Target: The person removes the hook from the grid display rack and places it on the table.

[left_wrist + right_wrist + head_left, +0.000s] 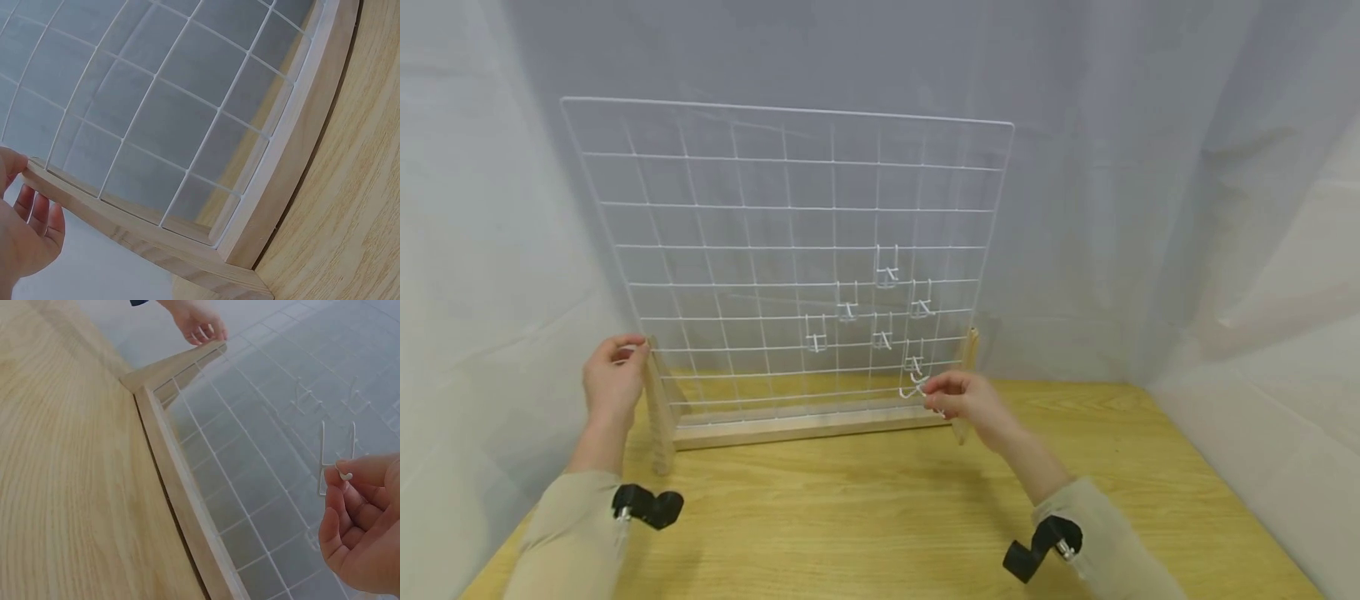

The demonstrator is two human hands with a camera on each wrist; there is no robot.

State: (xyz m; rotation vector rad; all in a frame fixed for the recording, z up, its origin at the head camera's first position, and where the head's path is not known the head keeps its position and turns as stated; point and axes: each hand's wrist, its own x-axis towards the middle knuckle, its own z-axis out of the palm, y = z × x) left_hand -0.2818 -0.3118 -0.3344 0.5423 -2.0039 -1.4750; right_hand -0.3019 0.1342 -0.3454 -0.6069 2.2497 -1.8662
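Note:
A white wire grid panel point(760, 247) stands in a wooden base point(812, 425) with wooden side uprights. My left hand point(615, 377) pinches the upper tip of the left upright point(112, 225), with its other fingers curled beside the wood. Between the thumb and fingertips of my right hand point(973, 406) is a white wire hook point(322, 478), near the grid's lower right. Its two prongs point toward the grid; I cannot tell whether they touch it. Several similar hooks hang on the grid, including an upper one point(887, 275) and a left one point(816, 342).
The stand rests on a light wood-grain table point(820, 525). Pale sheeting point(1150, 208) hangs behind and at both sides. The right upright point(968, 350) is close to my right hand. Black camera mounts point(647, 506) sit on both sleeves.

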